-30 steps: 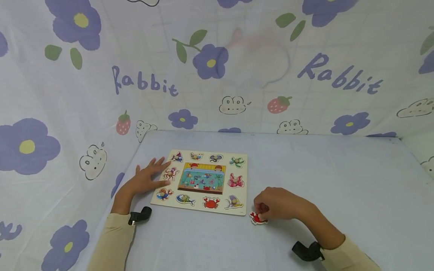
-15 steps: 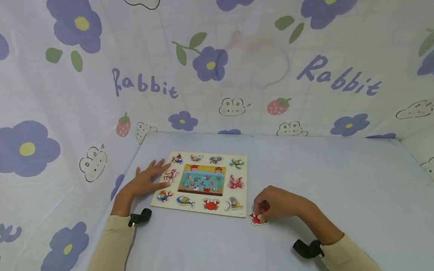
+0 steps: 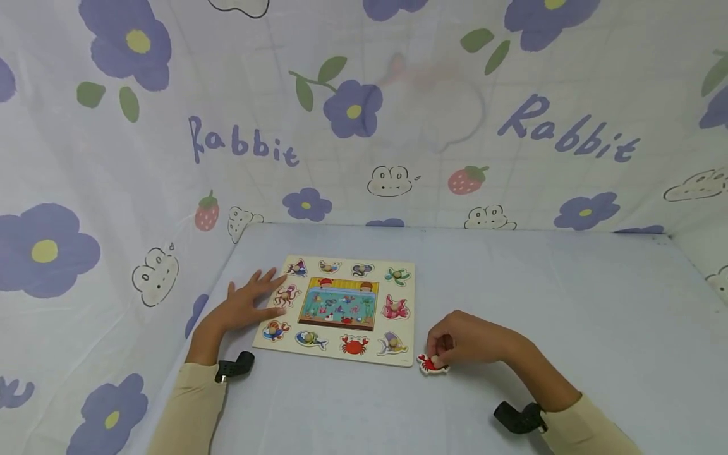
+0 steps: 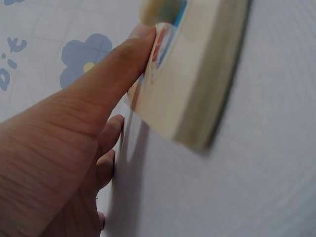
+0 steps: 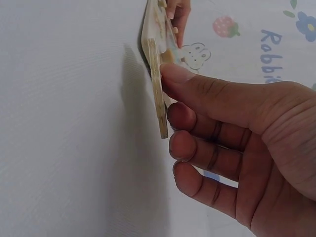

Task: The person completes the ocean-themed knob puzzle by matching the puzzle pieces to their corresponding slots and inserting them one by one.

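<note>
A wooden puzzle board (image 3: 372, 351) lies on the table, with sea-animal pieces set around a central fish-tank picture. My left hand (image 3: 250, 300) rests flat on its left edge with the fingers straight. In the left wrist view the thumb (image 4: 108, 74) presses on the board (image 4: 197, 74). A loose red crab piece (image 3: 428, 367) lies just right of the board's near right corner. My right hand (image 3: 436, 355) pinches its knob from above. The right wrist view shows this crab piece (image 5: 159, 94) edge-on, with the thumb (image 5: 197, 89) across it and the other fingers curled beside it.
The table (image 3: 569, 303) is covered with a pale blue-white cloth. Flower-printed fabric walls (image 3: 398, 126) close it in at the back, left and right. A black wrist mount (image 3: 233, 365) sits on the left arm and another (image 3: 519, 418) on the right.
The right hand's fingers have shifted slightly on the crab piece, which stays at the same spot. The left hand and the board have not moved.
</note>
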Demonstrator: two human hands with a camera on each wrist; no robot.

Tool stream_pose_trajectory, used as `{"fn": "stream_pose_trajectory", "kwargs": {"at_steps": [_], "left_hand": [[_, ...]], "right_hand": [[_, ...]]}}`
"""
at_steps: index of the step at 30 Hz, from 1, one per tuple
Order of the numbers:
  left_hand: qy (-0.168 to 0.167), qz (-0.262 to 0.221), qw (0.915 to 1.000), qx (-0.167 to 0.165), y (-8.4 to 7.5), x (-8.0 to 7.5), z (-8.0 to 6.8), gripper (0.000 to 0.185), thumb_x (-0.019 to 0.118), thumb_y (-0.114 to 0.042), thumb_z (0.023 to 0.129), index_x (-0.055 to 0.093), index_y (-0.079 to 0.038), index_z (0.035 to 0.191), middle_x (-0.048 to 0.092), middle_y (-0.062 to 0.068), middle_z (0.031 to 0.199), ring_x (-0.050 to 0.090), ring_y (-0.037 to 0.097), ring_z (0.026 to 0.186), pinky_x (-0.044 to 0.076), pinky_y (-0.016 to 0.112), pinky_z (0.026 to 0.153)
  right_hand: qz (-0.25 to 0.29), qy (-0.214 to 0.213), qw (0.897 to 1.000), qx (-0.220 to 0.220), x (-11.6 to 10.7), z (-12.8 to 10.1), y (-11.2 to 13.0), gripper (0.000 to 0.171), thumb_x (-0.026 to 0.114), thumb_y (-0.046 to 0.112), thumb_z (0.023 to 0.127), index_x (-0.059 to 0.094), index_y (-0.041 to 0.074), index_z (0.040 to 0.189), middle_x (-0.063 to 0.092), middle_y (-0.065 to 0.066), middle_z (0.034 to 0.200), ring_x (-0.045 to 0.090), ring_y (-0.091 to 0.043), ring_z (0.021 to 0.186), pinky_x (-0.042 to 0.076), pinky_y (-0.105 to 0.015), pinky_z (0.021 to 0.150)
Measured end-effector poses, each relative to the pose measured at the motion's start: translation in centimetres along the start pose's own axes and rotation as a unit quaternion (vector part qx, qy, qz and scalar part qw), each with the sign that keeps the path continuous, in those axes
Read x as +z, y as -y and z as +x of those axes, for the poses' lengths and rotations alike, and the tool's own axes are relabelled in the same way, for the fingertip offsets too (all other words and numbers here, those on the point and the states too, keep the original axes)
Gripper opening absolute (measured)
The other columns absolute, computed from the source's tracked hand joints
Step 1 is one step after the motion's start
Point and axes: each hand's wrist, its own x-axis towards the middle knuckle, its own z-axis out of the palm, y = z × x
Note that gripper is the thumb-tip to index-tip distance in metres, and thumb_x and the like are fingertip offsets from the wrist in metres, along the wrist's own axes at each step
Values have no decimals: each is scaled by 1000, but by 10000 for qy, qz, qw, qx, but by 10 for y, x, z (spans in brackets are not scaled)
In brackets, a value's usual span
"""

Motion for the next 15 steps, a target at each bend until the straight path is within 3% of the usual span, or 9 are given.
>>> {"fn": "stream_pose_trajectory", "kwargs": {"at_steps": [6,15], "left_hand": [[23,-9,10000,-29,1,1,-1,86,72,-59,88,35,-28,159,19,8,169,2,40,155,-14,76,110],[-5,-44,10000,57,4,3,0,86,72,-57,88,35,-26,159,19,9,169,2,40,155,-14,76,109]], "right_hand": [[-148,-180,9997,-41,-4,-3,7,8,79,18,90,74,24,89,66,11,74,58,-5,71,52,-25,64],[-618,-855,9944,-85,-1,-2,27,11,80,16,88,73,25,91,62,16,73,56,-4,70,51,-23,63]]}}
